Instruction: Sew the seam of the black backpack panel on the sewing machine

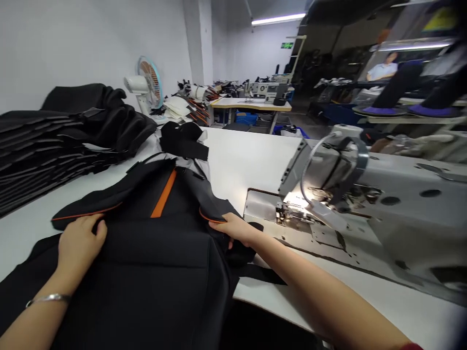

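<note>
Both hands (80, 239) (235, 227) press smooth black orange-trimmed fabric (156, 253) flat.

The black fabric backpack panel (156, 253) carries an orange stripe (164, 194) and orange piping; the metal sewing machine (383, 204) is pale grey-white, on a white table (237, 155).

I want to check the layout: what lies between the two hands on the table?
In the head view, black fabric with an orange stripe fills the stretch between the left hand and the right hand; both hands rest on it.
</note>
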Demonstrator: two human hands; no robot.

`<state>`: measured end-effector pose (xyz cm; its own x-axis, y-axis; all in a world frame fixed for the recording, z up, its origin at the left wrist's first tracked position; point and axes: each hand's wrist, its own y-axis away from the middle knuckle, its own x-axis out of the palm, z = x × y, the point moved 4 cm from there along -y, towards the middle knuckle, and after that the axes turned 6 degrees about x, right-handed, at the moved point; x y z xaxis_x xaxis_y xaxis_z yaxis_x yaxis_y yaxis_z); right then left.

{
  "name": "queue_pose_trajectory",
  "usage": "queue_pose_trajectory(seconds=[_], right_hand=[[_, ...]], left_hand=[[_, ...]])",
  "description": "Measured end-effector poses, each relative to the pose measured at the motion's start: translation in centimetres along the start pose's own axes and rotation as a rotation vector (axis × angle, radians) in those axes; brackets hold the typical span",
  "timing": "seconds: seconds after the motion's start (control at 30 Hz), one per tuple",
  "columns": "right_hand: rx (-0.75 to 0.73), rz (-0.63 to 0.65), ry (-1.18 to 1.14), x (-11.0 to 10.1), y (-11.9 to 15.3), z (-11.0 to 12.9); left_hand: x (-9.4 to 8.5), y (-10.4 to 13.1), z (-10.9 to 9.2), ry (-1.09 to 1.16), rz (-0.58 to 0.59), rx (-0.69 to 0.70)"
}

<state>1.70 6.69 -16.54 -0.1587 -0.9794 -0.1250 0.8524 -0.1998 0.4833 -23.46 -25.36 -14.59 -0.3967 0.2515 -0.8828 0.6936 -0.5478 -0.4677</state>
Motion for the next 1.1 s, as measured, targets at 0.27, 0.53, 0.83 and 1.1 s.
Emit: queue_pose_trajectory(seconds=[0.27,0.53,0.83,1.1], right_hand=[[0.019,0.043,0.029,0.3,-0.5,-0.4],[0.053,0.025,0.072,0.5,-0.4,-0.6],[0.041,-0.004,0.110,1.1,-0.2,-0.6],[-0.125,-0.328,0.281,-4.7,-0.8,0.1]], left_hand=[[-1.2,-1.1,6.1,0.441,-0.083,-0.443],[-1.0,0.6,10.2,0.624,-0.357,-0.699],[-0.2,1.5,11.8,0.679,-0.246,-0.896],[-6.6,4.3,8.1,0.682,0.617,-0.569]])
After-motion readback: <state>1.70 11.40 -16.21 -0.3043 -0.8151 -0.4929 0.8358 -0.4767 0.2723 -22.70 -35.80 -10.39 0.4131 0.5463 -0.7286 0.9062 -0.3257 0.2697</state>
